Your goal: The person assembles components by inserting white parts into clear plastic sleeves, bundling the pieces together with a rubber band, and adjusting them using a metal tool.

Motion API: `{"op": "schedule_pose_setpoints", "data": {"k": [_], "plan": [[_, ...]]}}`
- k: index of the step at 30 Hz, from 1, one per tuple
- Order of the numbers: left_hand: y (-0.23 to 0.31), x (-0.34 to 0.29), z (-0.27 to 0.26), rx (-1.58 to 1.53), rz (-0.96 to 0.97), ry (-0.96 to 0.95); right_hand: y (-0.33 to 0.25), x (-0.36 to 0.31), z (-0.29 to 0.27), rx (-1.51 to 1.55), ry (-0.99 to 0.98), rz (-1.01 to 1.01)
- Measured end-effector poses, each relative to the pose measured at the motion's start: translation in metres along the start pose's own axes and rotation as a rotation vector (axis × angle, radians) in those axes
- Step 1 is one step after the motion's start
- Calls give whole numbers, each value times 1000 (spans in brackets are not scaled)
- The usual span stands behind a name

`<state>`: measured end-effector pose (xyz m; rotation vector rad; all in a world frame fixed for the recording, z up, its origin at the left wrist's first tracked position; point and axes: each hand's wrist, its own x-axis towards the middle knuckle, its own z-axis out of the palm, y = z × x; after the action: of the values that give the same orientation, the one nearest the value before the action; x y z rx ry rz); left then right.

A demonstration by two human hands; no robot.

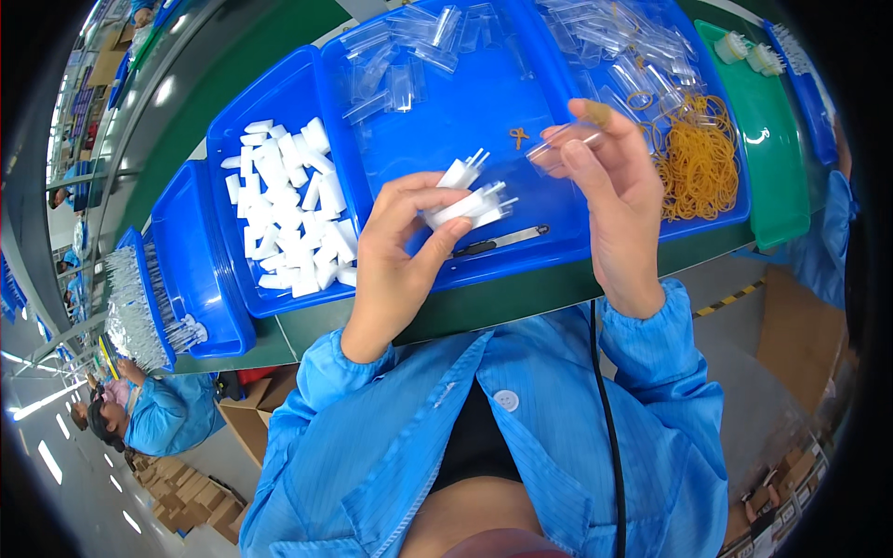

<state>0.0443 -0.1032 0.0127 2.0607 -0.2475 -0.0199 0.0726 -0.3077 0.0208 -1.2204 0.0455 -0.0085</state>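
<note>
My left hand (pixel 395 246) is closed around a few white plug-like pieces (pixel 474 206) with metal pins pointing right. In my right hand (pixel 625 200), a clear plastic sleeve (pixel 566 147) is pinched between thumb and fingers, a short gap from the pins. A tan covering (pixel 595 113) shows on one right fingertip. Both hands are above a blue tray (pixel 423 149), which holds more clear sleeves (pixel 405 86) at its far side. Below the white pieces lies a slim black-and-silver tool (pixel 498 243). A small twisted rubber band (pixel 519 138) rests between the hands.
At left, a blue bin holds white plastic pieces (pixel 290 200); farther left are blue trays (pixel 193 251) and clear-wrapped parts (pixel 135 298). On the right are a rubber band pile (pixel 696 172), more sleeves (pixel 605 37) and a green tray (pixel 767 149). A co-worker (pixel 172 414) sits lower left.
</note>
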Motion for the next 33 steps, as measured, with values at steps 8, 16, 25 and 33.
{"op": "schedule_pose_setpoints", "data": {"k": [8, 16, 25, 33], "plan": [[6, -9, 2, -520, -158, 77, 11, -8, 7, -158, -154, -120], [4, -13, 5, -586, -183, 109, 17, -13, 9, -215, -133, -138], [13, -11, 8, -419, -160, 124, 15, -17, 7, -306, -169, -220], [6, -14, 11, -409, -162, 132, 13, -10, -3, -332, -324, -133]]}}
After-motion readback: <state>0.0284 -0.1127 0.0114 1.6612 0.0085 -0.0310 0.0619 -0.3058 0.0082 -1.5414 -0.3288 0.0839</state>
